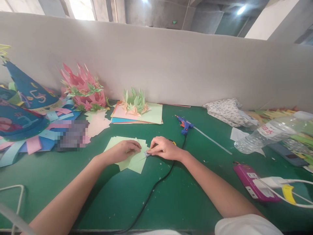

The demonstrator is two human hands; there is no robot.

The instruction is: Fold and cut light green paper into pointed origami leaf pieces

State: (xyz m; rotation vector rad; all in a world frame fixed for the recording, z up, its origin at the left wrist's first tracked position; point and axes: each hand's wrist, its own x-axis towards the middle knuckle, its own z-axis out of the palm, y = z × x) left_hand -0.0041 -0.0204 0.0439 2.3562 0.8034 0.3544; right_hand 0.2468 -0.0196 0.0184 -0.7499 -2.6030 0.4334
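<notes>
Several light green paper squares (137, 164) lie overlapped on the green table in front of me. My left hand (127, 150) rests over them, its fingers curled and closed at the top sheet's upper edge. Just right of the paper, my right hand (162, 148) is closed in a pinch around a small bladed tool (147, 154). The tool's grey tip points left over the sheets, and a yellow-and-black part shows behind the knuckles. My fingers cover most of it, so its exact kind is unclear.
A blue glue gun (186, 125) with a long glue stick lies beyond my right hand; its black cord (156, 186) runs toward me. Paper crowns (134, 102) and blue cone hats (31, 88) stand at the back and left. A bottle (266, 133) and purple power strip (254, 182) are right.
</notes>
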